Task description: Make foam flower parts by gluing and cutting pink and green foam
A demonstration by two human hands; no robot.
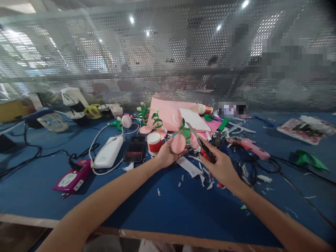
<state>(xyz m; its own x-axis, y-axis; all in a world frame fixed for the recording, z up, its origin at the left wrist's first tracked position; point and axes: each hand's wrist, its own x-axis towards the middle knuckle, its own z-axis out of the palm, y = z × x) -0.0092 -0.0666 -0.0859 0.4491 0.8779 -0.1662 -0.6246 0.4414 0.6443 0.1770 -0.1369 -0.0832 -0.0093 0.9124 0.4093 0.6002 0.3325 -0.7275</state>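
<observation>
In the head view, the left hand [164, 154] is curling its fingers around a pink round craft piece [178, 143] with a green leaf [186, 132] on top, holding it just above the blue tabletop [157, 203]. The right hand [222, 168] is gripping red-handled scissors [201, 143], fingers closed on the handles. Their long axis is running up and left, blades passing just beside the leaf. The 2 hands are sitting near each other. A paper cup [154, 142] is standing just left of the left hand.
</observation>
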